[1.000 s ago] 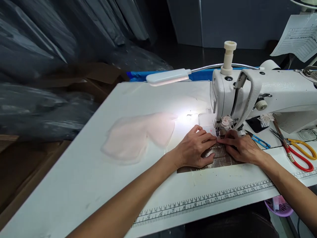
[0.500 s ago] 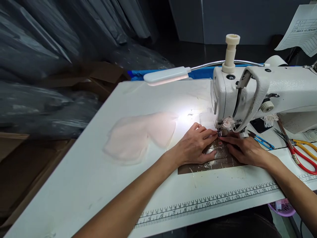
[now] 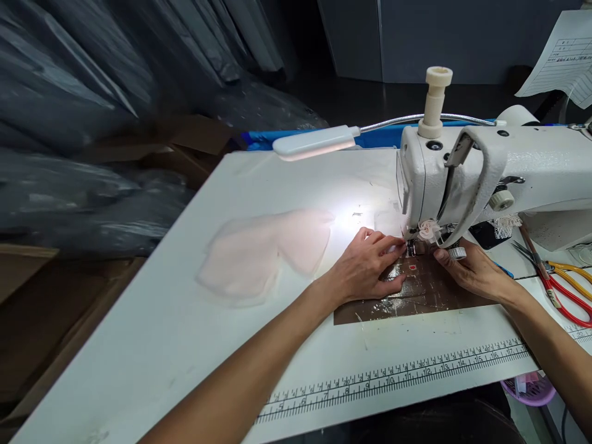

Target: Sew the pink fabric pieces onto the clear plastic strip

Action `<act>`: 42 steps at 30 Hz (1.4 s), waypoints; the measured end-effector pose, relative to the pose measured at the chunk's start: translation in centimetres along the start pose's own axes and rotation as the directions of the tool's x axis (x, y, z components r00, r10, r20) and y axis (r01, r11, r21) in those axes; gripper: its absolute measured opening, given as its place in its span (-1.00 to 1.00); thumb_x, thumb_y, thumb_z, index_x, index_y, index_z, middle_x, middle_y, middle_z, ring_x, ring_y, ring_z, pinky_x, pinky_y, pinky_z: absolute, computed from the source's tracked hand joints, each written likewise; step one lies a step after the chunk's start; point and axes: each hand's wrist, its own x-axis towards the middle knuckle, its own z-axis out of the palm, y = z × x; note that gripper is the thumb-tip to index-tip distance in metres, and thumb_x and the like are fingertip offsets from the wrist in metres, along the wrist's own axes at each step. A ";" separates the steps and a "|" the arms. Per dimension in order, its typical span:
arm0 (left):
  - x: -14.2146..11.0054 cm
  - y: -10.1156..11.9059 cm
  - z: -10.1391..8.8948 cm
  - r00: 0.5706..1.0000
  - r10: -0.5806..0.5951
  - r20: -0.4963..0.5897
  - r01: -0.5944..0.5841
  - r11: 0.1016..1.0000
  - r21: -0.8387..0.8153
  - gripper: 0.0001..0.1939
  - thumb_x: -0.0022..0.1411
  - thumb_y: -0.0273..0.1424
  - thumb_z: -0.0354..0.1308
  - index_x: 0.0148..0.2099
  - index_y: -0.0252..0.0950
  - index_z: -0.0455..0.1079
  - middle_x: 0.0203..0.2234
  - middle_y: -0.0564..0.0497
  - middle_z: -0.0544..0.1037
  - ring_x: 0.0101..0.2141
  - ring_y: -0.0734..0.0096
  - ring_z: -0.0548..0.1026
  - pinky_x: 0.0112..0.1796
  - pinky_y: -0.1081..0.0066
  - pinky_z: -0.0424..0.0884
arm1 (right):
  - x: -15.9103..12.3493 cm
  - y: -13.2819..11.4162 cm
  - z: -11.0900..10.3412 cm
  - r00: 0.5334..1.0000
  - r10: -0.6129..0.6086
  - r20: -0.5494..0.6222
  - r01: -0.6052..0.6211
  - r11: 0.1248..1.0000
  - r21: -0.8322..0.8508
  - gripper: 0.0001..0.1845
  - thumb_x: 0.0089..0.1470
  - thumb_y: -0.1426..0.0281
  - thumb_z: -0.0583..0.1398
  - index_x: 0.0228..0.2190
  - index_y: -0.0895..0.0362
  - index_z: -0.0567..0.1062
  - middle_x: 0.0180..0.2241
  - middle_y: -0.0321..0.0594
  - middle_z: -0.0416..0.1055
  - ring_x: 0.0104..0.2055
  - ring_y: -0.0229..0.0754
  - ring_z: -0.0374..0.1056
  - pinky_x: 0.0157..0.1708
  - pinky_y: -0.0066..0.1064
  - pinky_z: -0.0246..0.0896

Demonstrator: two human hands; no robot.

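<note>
My left hand (image 3: 367,268) lies flat on the brown taped patch (image 3: 419,296) of the table, fingers stretched toward the presser foot (image 3: 416,246) of the white sewing machine (image 3: 485,166). A small pale fabric piece under its fingertips is hard to make out. My right hand (image 3: 474,271) rests to the right of the foot, fingers bent near the needle area; whether it holds anything is hidden. A pale rosette trim (image 3: 428,229) hangs by the needle.
A pink fabric piece (image 3: 263,250) lies left on the white table (image 3: 161,345). A lamp (image 3: 314,142) lights the needle area. Red-and-yellow scissors (image 3: 564,287) and blue snips (image 3: 504,268) lie right. A printed ruler (image 3: 398,382) runs along the front edge. Dark plastic-wrapped rolls (image 3: 92,92) stand left.
My right hand has slid from in front of the presser foot to its right side, uncovering the brown patch. My left hand has stayed put.
</note>
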 end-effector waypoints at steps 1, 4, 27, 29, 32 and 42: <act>0.0 0.1 0.0 1.000 -0.025 -0.006 0.025 1.000 -0.007 -0.63 0.30 -0.21 0.00 0.00 -0.33 0.41 -0.15 -0.16 0.55 -0.25 0.17 0.44 -0.19 0.16 0.29 | -0.2 -0.2 -0.1 1.000 0.024 0.013 -0.025 1.000 0.015 -0.64 0.23 0.11 0.05 -0.28 0.13 0.45 -0.31 -0.17 0.41 -0.36 -0.19 0.27 -0.38 -0.39 0.19; 0.0 0.3 -0.1 0.993 -0.119 -0.005 0.119 0.992 -0.041 -0.57 0.27 -0.21 0.01 0.08 -0.38 0.32 -0.11 -0.21 0.52 -0.15 0.10 0.44 -0.07 0.07 0.29 | -0.4 -0.2 -0.2 0.997 0.073 0.019 -0.073 0.997 0.032 -0.65 0.19 0.11 0.10 -0.27 0.13 0.46 -0.39 -0.21 0.36 -0.39 -0.20 0.23 -0.42 -0.40 0.18; 0.5 -4.3 -2.3 0.959 -0.265 -0.097 0.277 0.948 0.158 -0.58 0.34 -0.50 -0.11 0.22 -0.36 0.21 0.16 -0.29 0.38 0.04 0.06 0.42 0.02 0.07 0.33 | -0.1 2.5 1.5 0.981 0.160 -0.112 -0.156 0.987 0.049 -0.66 0.07 0.12 0.08 -0.50 0.12 0.41 -0.61 -0.30 0.27 -0.54 -0.22 0.16 -0.58 -0.44 0.05; 1.9 -5.6 -2.7 0.970 -0.243 -0.019 0.243 0.959 0.147 -0.56 0.27 -0.60 -0.12 0.14 -0.32 0.33 0.12 -0.22 0.43 0.01 0.11 0.45 0.02 0.10 0.33 | -0.1 2.8 1.8 0.982 0.130 -0.136 -0.132 0.991 -0.003 -0.68 0.07 0.16 0.07 -0.48 0.12 0.43 -0.55 -0.25 0.36 -0.50 -0.19 0.23 -0.52 -0.41 0.14; 4.3 -7.1 -2.6 0.962 -0.202 0.183 0.197 0.979 0.043 -0.58 0.17 -0.67 -0.07 -0.04 -0.30 0.48 -0.10 -0.07 0.58 -0.14 0.27 0.52 -0.04 0.28 0.37 | 0.1 3.2 2.2 0.986 0.082 -0.142 -0.083 0.997 -0.005 -0.70 0.09 0.24 0.05 -0.40 0.12 0.51 -0.38 -0.17 0.49 -0.35 -0.11 0.37 -0.34 -0.32 0.30; 5.9 -10.2 -0.6 0.886 -0.457 0.080 0.429 0.872 0.233 -0.67 0.08 -0.70 -0.05 -0.14 -0.52 0.43 -0.09 -0.38 0.49 -0.15 0.00 0.49 -0.14 0.05 0.35 | 0.5 3.1 2.2 0.985 0.087 -0.149 -0.086 0.996 0.012 -0.65 0.07 0.24 0.05 -0.34 0.13 0.57 -0.40 -0.14 0.52 -0.29 -0.02 0.42 -0.20 -0.19 0.35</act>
